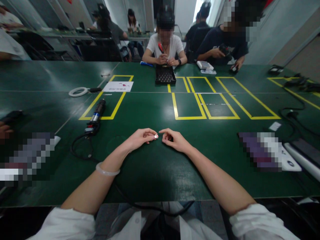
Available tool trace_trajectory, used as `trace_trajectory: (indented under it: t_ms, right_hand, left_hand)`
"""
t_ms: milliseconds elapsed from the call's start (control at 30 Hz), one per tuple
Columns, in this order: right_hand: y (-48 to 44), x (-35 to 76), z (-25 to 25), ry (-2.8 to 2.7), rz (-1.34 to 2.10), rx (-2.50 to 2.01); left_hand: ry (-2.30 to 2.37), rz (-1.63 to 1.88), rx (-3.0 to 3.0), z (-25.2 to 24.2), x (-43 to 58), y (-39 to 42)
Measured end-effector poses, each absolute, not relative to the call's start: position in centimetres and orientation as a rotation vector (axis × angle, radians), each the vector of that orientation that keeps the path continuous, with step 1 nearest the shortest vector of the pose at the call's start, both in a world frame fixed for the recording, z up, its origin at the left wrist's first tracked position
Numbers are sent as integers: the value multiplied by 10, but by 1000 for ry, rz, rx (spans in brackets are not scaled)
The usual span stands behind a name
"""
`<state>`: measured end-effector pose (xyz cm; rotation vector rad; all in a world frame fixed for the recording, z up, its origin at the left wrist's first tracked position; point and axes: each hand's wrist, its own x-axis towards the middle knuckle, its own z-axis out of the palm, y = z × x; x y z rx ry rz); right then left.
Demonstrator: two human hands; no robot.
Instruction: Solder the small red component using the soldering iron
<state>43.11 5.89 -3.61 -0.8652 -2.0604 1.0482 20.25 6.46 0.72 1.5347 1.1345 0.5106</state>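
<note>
The small part [156, 136] sits at the tips of the left hand [141, 138], pinched between thumb and forefinger just above the green table [155, 173]. The right hand [175, 140] is loosely curled with nothing seen in it, its forefinger tip just beside the part; whether it touches cannot be told. There is one part and there are two hands. One power screwdriver [98, 111] lies well apart to the left, and one black tray [165, 75] stands at the far side. The part is tiny, whitish with a red spot.
</note>
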Motion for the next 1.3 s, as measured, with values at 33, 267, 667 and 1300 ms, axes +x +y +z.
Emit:
trace_trajectory:
  t_ms: [33, 267, 667, 1300]
  right_hand:
    - [58, 430, -36, -2067, 1057, -862]
    - [57, 424, -37, -2058, 1095, -847]
    - [57, 427, -37, -2026, 1086, -855]
    - [58, 426, -34, -2020, 1056, -888]
  left_hand:
    - [1124, 503, 1530, 7, 204, 63]
    - [1035, 499, 1525, 1, 212, 62]
    - [1038, 472, 1570, -5, 213, 62]
    - [997, 586, 1580, -9, 215, 62]
